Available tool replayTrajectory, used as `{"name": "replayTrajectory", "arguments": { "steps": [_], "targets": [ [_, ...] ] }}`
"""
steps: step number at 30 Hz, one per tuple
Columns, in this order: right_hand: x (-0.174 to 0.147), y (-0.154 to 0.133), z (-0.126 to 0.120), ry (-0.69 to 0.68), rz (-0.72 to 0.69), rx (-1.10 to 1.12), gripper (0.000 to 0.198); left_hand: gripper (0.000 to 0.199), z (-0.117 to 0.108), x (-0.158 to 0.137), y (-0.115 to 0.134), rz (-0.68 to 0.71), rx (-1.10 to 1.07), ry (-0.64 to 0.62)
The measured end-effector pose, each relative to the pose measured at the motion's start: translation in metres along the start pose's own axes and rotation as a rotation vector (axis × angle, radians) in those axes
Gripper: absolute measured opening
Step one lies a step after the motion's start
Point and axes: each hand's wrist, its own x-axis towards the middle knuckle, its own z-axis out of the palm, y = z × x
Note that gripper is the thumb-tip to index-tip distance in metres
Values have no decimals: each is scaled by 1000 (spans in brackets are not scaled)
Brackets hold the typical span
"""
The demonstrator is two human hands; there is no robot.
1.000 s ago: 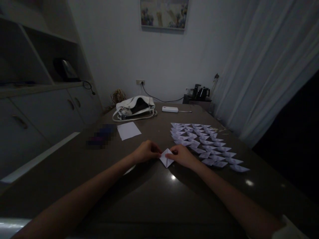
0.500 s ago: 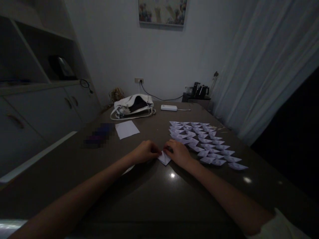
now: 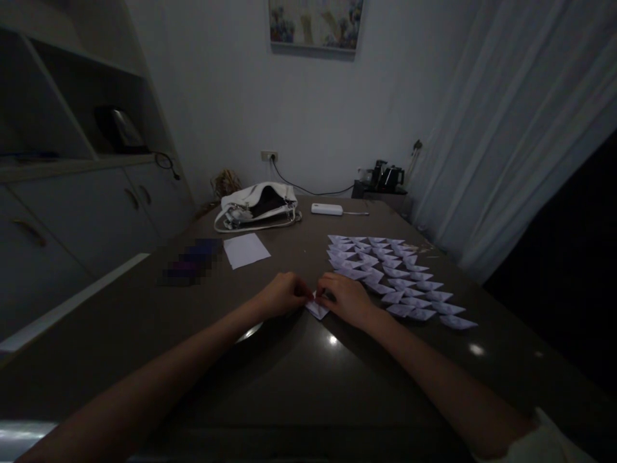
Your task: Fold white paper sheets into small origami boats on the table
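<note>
A small folded piece of white paper [image 3: 317,310] lies on the dark table between my two hands, one corner pointing towards me. On its left side my left hand [image 3: 285,294] pinches the edge with thumb and fingers. From the right, my right hand [image 3: 344,296] has its fingers closed at the paper's upper part. The fingers hide the far part of the fold. Rows of white folded paper boats [image 3: 400,283] stand just beyond and to the right of my right hand. A stack of square white paper [image 3: 247,250] lies past my left hand.
A white handbag [image 3: 260,204] sits open at the table's far end, with a white power strip-like device [image 3: 326,209] and its cord to the right. A blurred-out dark object [image 3: 190,262] lies at left. A pale curtain [image 3: 463,128] hangs at right.
My right fingers have shifted slightly over the folded paper, covering more of its upper part. My left hand keeps its hold almost unmoved.
</note>
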Motion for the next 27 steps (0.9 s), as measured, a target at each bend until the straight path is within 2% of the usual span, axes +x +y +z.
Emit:
{"name": "replayTrajectory", "arguments": {
  "steps": [5,17,27],
  "targets": [
    [-3,-3,-5,-39,-1,21,10,23,1,-1,0,1,6,3],
    [-10,-17,-11,-119,-48,-107,11,23,0,1,-1,8,30,-4],
    [-13,-21,-17,-217,-45,-57,16,25,1,0,-3,38,9,2]
  ]
}}
